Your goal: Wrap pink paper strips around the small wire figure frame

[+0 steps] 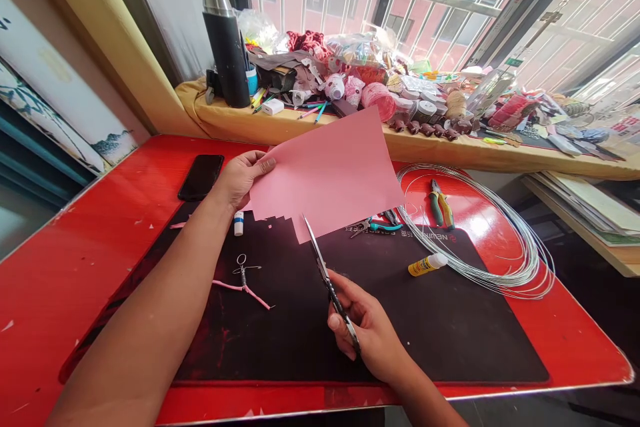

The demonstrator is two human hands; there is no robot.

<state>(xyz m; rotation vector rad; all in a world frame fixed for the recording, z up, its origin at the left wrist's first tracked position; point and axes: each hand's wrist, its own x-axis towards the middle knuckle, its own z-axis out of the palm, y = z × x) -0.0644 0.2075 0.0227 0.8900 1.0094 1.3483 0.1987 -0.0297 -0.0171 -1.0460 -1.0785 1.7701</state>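
My left hand [246, 177] pinches the left end of a large pink paper sheet [335, 173], thumb on top, holding it above the black mat [300, 333]. The sheet's lower left edge is cut in steps. My right hand [357, 320] is closed around scissors [325, 277], whose tips point up and touch or nearly touch the paper's lower edge. Between my arms, a small wire figure [243, 277] with pink-wrapped legs lies on the mat. A white glue tube with a blue band [239, 223] is just below my left hand.
On the right are a yellow glue bottle [427, 265], a coil of wire [520, 247] and pliers [441, 205]. A black phone [201, 177] lies at the back left. Craft supplies and a black flask [226, 50] crowd the windowsill.
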